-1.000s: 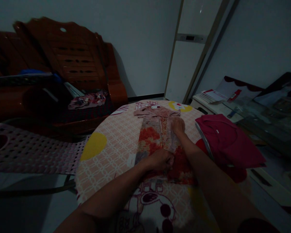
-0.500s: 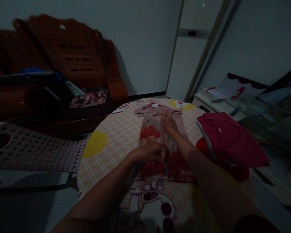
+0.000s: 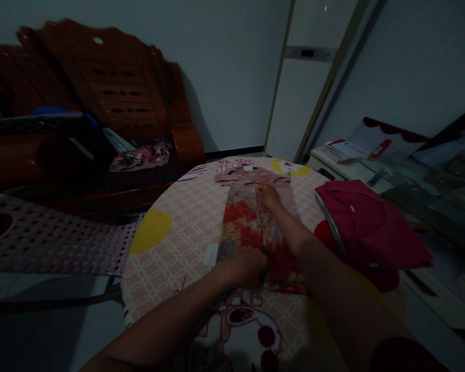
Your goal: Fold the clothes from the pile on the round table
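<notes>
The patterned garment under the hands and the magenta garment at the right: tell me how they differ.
The patterned garment mixes grey, pink and rusty red; the magenta garment looks almost plain.
The patterned garment lies near the middle with the left hand and right hand at it; the magenta garment lies at the right-hand edge, untouched.
Both lie on the tablecloth.

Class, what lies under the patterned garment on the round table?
The printed tablecloth lies under the patterned garment, showing beyond its left and near edges. Whatever print is directly beneath is covered and cannot be seen.
</notes>
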Available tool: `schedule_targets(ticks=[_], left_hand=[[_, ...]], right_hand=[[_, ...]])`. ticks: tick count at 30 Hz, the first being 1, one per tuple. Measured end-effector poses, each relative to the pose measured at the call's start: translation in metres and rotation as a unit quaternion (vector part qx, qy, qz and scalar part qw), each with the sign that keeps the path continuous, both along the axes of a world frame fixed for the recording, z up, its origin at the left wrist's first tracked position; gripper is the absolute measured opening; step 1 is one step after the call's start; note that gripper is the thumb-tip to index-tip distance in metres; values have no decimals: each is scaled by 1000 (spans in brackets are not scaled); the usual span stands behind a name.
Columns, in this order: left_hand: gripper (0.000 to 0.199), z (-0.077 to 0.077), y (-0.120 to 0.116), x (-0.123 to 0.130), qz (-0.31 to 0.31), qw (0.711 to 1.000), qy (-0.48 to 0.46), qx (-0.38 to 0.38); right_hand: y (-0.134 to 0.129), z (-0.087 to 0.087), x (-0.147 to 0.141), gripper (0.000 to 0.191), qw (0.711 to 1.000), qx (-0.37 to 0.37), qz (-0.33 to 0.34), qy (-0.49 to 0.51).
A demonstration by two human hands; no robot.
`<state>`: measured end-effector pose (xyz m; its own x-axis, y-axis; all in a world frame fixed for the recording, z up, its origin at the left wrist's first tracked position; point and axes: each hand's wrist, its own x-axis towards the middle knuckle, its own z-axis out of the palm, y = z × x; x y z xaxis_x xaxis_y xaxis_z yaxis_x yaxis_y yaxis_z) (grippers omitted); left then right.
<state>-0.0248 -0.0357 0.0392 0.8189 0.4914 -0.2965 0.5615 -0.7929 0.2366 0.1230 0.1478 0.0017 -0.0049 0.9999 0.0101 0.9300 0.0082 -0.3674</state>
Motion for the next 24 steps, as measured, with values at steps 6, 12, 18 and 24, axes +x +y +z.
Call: schedule_targets(ticks=[6, 12, 18, 24], left_hand=[[21, -10, -1, 1, 2, 1000, -28, 15], [12, -6, 12, -6, -12, 998, -48, -45], [13, -9, 16, -8, -22, 996, -57, -66], [13, -6, 17, -9, -30, 992, -68, -103]], right_hand=[[13, -2, -9, 29, 999, 5, -42, -34], [28, -1, -17, 31, 998, -2, -54, -34], [37, 1, -22, 30, 997, -7, -58, -41], [35, -4, -13, 31, 997, 9, -62, -44]])
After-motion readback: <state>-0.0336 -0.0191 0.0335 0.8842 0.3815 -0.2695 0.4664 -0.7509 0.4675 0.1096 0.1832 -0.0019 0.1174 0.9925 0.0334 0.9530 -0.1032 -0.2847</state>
